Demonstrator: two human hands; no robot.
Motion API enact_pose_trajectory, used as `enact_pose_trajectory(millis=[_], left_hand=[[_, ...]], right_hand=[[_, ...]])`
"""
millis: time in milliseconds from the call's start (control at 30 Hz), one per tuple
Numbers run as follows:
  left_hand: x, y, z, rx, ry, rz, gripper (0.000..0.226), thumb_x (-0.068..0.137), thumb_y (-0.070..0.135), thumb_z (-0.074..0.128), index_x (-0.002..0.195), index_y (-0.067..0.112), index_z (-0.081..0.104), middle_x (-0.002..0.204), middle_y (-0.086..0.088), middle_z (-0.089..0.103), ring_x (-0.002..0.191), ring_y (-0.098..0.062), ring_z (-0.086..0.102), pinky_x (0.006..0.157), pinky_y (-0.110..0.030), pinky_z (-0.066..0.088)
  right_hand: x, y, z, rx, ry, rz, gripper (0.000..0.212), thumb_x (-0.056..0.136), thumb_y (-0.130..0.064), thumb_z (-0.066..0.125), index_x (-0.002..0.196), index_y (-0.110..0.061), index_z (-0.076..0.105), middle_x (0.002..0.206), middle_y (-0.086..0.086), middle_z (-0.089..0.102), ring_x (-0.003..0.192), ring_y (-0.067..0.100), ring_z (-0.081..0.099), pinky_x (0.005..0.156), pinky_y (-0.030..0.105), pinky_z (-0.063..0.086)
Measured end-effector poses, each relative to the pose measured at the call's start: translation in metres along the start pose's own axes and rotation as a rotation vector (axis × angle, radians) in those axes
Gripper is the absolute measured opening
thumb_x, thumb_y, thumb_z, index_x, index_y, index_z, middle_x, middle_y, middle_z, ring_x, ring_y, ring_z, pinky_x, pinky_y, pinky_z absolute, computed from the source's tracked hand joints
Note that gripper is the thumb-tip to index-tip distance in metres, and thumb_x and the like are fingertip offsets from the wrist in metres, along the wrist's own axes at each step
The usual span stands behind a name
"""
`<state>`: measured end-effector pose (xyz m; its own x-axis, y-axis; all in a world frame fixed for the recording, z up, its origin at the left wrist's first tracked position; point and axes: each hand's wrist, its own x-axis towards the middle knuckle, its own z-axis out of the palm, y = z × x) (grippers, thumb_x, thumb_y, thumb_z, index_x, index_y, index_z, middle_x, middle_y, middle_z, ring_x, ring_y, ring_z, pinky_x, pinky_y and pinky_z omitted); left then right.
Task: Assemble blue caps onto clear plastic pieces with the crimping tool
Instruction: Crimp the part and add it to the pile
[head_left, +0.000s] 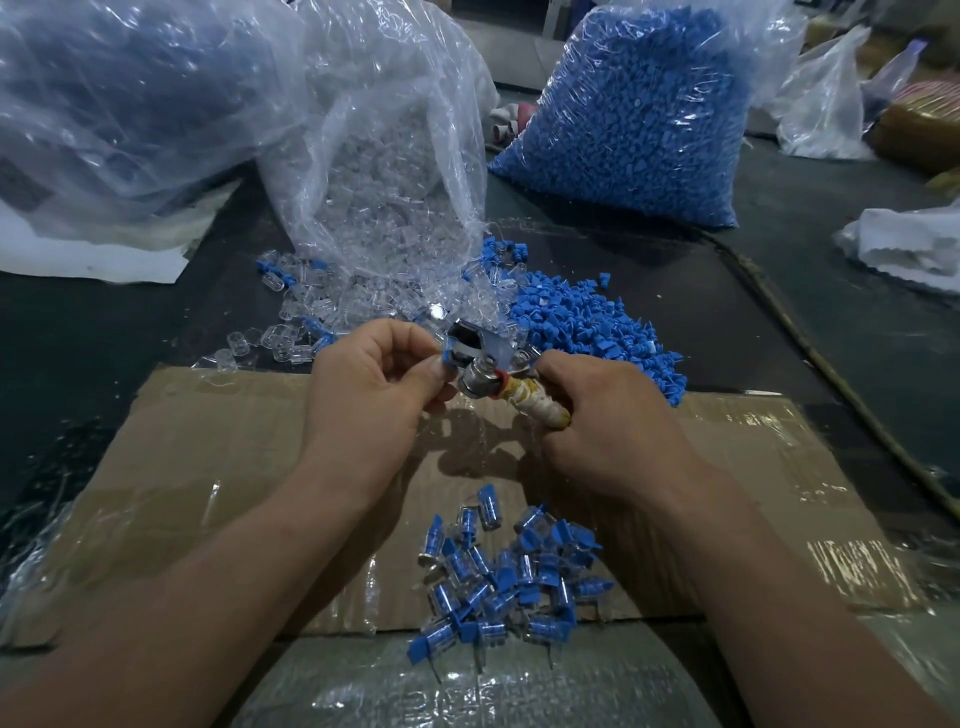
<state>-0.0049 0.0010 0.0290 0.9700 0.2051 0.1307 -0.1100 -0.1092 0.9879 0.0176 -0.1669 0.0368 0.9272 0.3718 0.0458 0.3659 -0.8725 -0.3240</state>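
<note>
Pinching a blue cap (447, 356) between thumb and forefinger, the left hand (374, 374) held it at the head of the crimping tool (480, 364). The right hand (597, 410) was curled round the tape-wound handle (540, 411). Both were up off the cardboard (208, 441). (Obs. 1)

Was a clear piece under that cap? (Obs. 2)

Could not tell; the fingers covered it. Main risk, as I judged it: the fingertips (434, 371) sat right against the metal head, so a squeeze from the right hand could nip skin. (Obs. 1)

And the part itself? (Obs. 2)

If the cap sat tilted in the head, the press would likely seat it crooked or crack the clear body. A light pinch could also let it slip and drop among the finished pieces (509, 582) lying nearer the person, where an unpressed one would pass for done. (Obs. 1)

Supply? (Obs. 2)

Loose blue caps (587, 322) and clear pieces (332, 306) lay just beyond the hands, the two heaps touching where the clear-piece bag (384, 171) spilled open. A blind reach there might bring up the wrong part. The big cap bag (639, 114) stood farther back. (Obs. 1)
</note>
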Motion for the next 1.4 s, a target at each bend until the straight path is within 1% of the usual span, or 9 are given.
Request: enact_pose_trajectory(millis=[367,567,700,833,967,1100,1200,1300,1400], left_hand=[[0.005,-0.003,-0.006,-0.062,0.009,-0.034,0.018,0.079,-0.002,0.063,0.073,0.015,0.06,0.061,-0.001,0.066,0.056,-0.008,0.063,0.054,-0.015,0.052],[-0.002,0.007,-0.008,-0.071,-0.36,-0.106,0.017,0.056,0.019,0.07,0.068,0.009,0.062,0.055,-0.002,0.065,0.045,-0.008,0.058,0.044,-0.015,0.048],[-0.006,0.011,-0.01,-0.149,-0.485,-0.039,0.012,0.057,0.015,0.07,0.066,0.007,0.066,0.053,-0.003,0.064,0.043,-0.007,0.056,0.043,-0.012,0.044],[-0.007,0.007,-0.008,-0.074,-0.689,-0.004,0.019,0.058,0.03,0.072,0.07,0.016,0.072,0.064,0.0,0.067,0.053,-0.012,0.057,0.048,-0.018,0.049],[-0.01,0.0,-0.004,0.074,-0.797,0.118,0.013,0.062,0.03,0.073,0.073,0.023,0.074,0.07,0.005,0.067,0.063,-0.01,0.06,0.057,-0.018,0.047],[-0.01,-0.001,-0.006,0.095,-0.848,0.107,0.017,0.062,0.034,0.076,0.076,0.024,0.074,0.072,0.005,0.065,0.064,-0.011,0.06,0.057,-0.021,0.05],[-0.011,0.003,-0.009,0.028,-0.731,0.063,0.018,0.064,0.033,0.076,0.074,0.019,0.072,0.063,0.003,0.064,0.053,-0.007,0.057,0.049,-0.016,0.046],[0.0,0.0,-0.011,-0.029,-0.284,-0.075,0.004,0.068,0.017,0.071,0.066,0.014,0.069,0.061,0.0,0.065,0.053,-0.001,0.059,0.049,-0.011,0.046],[0.021,-0.013,-0.022,0.453,0.063,0.073,0.012,0.079,0.012,0.068,0.081,0.024,0.068,0.069,0.01,0.061,0.062,-0.002,0.057,0.06,-0.016,0.044]], right_hand=[[-0.003,0.014,-0.004,-0.01,0.074,0.031,0.021,0.077,-0.023,0.06,0.097,-0.024,0.056,0.086,-0.009,0.051,0.078,0.011,0.045,0.066,0.026,0.031],[-0.006,0.016,-0.014,0.002,0.02,0.082,0.03,0.071,-0.023,0.068,0.101,-0.022,0.062,0.087,-0.006,0.058,0.079,0.012,0.05,0.069,0.03,0.041],[-0.006,0.015,-0.014,-0.016,-0.02,0.108,0.032,0.071,-0.03,0.071,0.102,-0.025,0.061,0.087,-0.008,0.058,0.078,0.009,0.05,0.067,0.028,0.042],[-0.006,0.012,-0.012,0.021,-0.044,0.095,0.038,0.068,-0.044,0.073,0.099,-0.026,0.061,0.086,-0.011,0.056,0.076,0.004,0.048,0.066,0.024,0.04],[-0.006,0.007,-0.009,0.031,-0.088,0.087,0.045,0.059,-0.053,0.071,0.096,-0.032,0.058,0.086,-0.014,0.054,0.077,0.002,0.047,0.071,0.03,0.043],[-0.006,0.005,-0.007,-0.02,-0.117,0.064,0.051,0.056,-0.058,0.069,0.098,-0.032,0.058,0.09,-0.013,0.055,0.081,0.004,0.048,0.072,0.028,0.042],[-0.005,0.005,-0.006,-0.084,-0.163,0.046,0.063,0.052,-0.066,0.063,0.105,-0.032,0.056,0.096,-0.012,0.054,0.088,0.008,0.048,0.076,0.029,0.04],[-0.006,0.006,-0.006,-0.089,-0.196,0.032,0.071,0.052,-0.068,0.068,0.111,-0.032,0.053,0.098,-0.012,0.05,0.092,0.008,0.045,0.078,0.028,0.037],[-0.007,0.009,-0.006,-0.11,-0.231,0.024,0.083,0.051,-0.072,0.065,0.122,-0.032,0.046,0.101,-0.013,0.044,0.097,0.008,0.041,0.083,0.028,0.037]])
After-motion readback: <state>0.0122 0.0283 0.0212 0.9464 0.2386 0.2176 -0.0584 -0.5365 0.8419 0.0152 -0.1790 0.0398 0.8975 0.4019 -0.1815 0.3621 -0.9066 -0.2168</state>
